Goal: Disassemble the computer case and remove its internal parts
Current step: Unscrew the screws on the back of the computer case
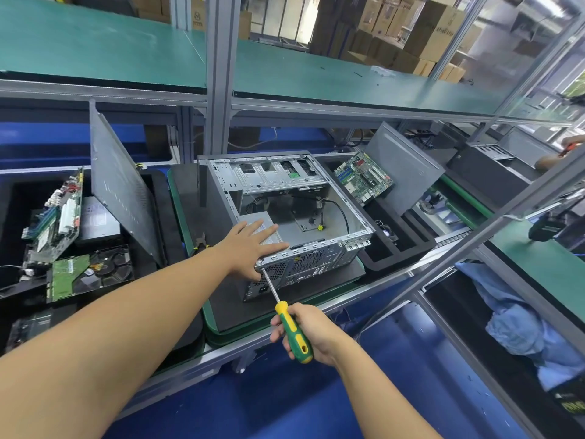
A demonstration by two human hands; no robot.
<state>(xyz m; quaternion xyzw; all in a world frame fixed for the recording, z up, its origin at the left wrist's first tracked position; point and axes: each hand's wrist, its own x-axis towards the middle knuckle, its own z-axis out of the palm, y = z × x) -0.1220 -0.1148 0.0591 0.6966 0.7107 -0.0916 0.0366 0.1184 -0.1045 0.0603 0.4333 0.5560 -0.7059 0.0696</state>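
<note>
Probably stiff and sharp-edged, the case [319,245] is steadied near-left by the flat, spread left grip [250,245]; right grip [316,331] clamps the screwdriver [289,326].

Around the upright aluminium post [218,74] of the workbench

A green shelf [95,45] runs to the left and the right of the post. Behind the shelf, to the right of the post, brown cardboard boxes [395,30] are stacked. Far to the right and lower, a crumpled blue cloth [519,324] lies on a dark surface. Below the post, the floor [253,407] is blue.
</note>
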